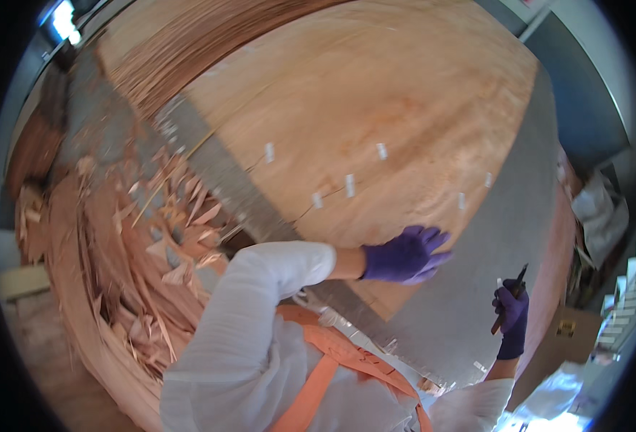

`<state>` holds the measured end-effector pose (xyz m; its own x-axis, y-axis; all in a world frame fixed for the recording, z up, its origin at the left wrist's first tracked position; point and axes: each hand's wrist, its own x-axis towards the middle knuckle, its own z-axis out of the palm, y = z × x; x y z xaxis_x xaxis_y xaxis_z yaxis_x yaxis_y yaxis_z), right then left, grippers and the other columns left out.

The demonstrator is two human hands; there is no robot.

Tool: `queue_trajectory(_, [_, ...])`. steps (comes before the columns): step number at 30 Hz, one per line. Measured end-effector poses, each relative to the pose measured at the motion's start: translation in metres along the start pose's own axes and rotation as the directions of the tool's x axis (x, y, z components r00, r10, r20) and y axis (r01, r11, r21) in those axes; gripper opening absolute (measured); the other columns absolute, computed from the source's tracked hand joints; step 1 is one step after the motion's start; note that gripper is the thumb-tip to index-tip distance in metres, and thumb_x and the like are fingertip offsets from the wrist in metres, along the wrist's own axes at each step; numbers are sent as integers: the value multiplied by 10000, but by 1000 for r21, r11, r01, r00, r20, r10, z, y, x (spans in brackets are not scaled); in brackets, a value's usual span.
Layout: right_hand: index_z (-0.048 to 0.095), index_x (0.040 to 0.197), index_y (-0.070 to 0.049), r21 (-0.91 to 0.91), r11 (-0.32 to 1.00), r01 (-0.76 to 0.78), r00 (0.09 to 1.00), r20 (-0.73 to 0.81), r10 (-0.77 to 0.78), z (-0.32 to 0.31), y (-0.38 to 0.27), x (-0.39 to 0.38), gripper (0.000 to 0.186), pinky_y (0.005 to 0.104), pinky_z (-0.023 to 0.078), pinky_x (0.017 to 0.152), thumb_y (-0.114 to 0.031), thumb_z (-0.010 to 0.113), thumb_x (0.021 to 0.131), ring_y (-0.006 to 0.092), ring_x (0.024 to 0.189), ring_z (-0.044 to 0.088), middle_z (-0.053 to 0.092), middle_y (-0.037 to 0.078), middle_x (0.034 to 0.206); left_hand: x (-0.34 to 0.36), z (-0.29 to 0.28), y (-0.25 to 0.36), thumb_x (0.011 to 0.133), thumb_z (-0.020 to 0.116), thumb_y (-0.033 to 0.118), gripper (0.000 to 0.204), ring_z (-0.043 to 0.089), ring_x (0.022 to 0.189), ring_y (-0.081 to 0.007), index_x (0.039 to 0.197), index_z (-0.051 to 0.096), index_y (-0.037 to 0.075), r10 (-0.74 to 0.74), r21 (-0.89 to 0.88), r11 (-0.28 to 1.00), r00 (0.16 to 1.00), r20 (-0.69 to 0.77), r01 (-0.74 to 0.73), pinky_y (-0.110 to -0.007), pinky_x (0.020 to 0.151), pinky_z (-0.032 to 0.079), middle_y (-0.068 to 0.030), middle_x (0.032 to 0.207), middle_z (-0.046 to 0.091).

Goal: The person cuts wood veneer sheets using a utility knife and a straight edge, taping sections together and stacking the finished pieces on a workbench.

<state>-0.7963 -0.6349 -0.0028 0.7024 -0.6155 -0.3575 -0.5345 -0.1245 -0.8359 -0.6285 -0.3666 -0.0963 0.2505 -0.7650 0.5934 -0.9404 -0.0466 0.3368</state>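
Observation:
A large tan wood veneer sheet [433, 108] lies on a grey tabletop [469, 288]. My left hand [404, 255], in a purple glove, rests on the sheet near its right edge with the fingers stretched out. Several short white tape strips [350, 185] are stuck on the veneer, some of them along a dark crack [305, 213]. Over the grey surface at the right, my purple-gloved right hand [512, 306] is closed around a slim knife [522, 272], its dark pointed end up. A small white piece shows beside that hand's fingertips.
Stacked reddish veneer sheets [210, 43] stand beyond the table at the far left. Torn veneer scraps [123, 266] are heaped along the left side. At the right are a cardboard box [559, 345] and a whitish plastic bag [600, 212].

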Motion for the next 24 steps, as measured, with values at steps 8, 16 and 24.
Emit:
queue_trajectory(8, [511, 1022, -41, 29, 989, 147, 923, 355, -148, 78, -26, -53, 225, 213, 392, 465, -83, 580, 811, 101, 553, 530, 558, 44, 739, -227, -128, 132, 816, 600, 72, 388, 519, 1132, -363, 1196, 536, 20, -457, -169, 869, 885, 87, 465, -407, 908, 465, -175, 1192, 539])
queue_trajectory(16, [515, 1013, -38, -28, 977, 210, 807, 569, -157, 171, -67, -125, 225, 224, 405, 483, -82, 601, 810, 104, 563, 548, 575, 49, 743, -381, -177, 199, 921, 530, 134, 338, 552, 1084, -210, 1231, 502, 1, -945, -457, 241, 314, 90, 856, -319, 918, 432, -144, 1155, 569])
queue_trajectory(24, [534, 1005, -55, 108, 955, 276, 720, 635, -280, 347, -135, -216, 242, 223, 425, 473, -73, 621, 781, 123, 543, 561, 590, 61, 722, -585, -261, 227, 929, 533, 162, 307, 571, 921, -134, 1212, 546, 43, -963, -468, 223, 120, -240, 855, -273, 809, 469, -75, 1056, 593])
